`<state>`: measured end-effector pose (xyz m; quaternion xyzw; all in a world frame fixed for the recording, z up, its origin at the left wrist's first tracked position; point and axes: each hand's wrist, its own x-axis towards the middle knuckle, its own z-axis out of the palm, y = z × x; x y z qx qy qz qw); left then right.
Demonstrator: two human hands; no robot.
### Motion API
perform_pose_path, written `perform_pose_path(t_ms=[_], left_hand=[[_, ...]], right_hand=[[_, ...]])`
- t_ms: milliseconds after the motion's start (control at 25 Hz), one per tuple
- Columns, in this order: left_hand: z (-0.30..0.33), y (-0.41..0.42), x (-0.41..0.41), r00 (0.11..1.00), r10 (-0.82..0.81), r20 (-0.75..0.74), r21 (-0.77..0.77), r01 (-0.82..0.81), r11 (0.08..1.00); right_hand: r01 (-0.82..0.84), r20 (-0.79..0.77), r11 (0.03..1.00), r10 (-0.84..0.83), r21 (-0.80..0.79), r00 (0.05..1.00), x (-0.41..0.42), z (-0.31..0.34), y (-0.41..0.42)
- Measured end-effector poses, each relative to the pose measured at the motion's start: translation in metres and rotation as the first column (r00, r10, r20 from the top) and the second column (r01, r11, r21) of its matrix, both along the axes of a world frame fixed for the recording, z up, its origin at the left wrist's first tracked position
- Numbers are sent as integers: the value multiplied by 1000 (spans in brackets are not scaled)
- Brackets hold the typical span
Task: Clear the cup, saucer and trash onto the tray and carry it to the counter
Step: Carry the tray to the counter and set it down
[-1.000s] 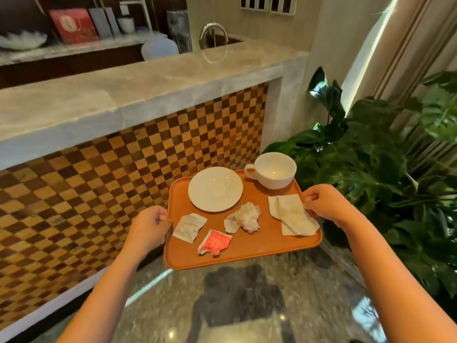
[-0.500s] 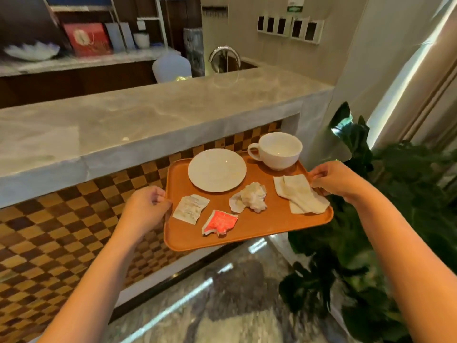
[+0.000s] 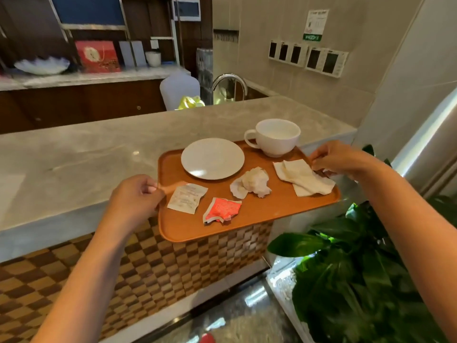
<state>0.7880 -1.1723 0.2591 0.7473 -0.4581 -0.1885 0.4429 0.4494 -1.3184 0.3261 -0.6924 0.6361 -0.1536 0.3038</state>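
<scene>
An orange tray (image 3: 259, 214) is held level, its far half above the grey marble counter (image 3: 99, 149) and its near half past the counter's front edge. My left hand (image 3: 134, 196) grips the tray's left rim and my right hand (image 3: 338, 159) grips its right rim. On the tray stand a white saucer (image 3: 212, 158) and a white cup (image 3: 277, 137) at the far side. A white packet (image 3: 186, 198), a torn red packet (image 3: 221, 210), a crumpled tissue (image 3: 252, 183) and a folded napkin (image 3: 304, 178) lie nearer me.
The counter front is a brown checkered panel (image 3: 173, 263). A large green plant (image 3: 358, 280) stands at the lower right by the counter's end. Behind the counter are a faucet (image 3: 228, 84), a white jug (image 3: 179, 89) and shelves. The floor is polished stone.
Both hands have carried the tray up and forward, from in front of the checkered panel to over the counter top. The view has risen, so more of the counter surface shows.
</scene>
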Motion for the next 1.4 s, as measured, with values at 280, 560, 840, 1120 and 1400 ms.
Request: perform_pose_path(t_ms=[280, 560, 840, 1120, 1400], left_hand=[[6, -121, 38, 1000, 25, 13, -46, -24, 999], [0, -212, 68, 997, 73, 2, 7, -73, 997], [-13, -266, 77, 985, 156, 74, 109, -163, 981], [-26, -293, 91, 977, 197, 85, 185, -210, 960], [-28, -305, 95, 975, 198, 105, 217, -216, 952]], right_hand=[[0, 53, 1000, 1, -17, 999, 42, 4, -131], [-38, 60, 999, 37, 24, 998, 85, -11, -238], [-96, 20, 991, 95, 91, 995, 114, -32, -314], [-122, 4, 988, 122, 97, 992, 133, -50, -348], [-129, -24, 986, 132, 110, 991, 140, -56, -360]])
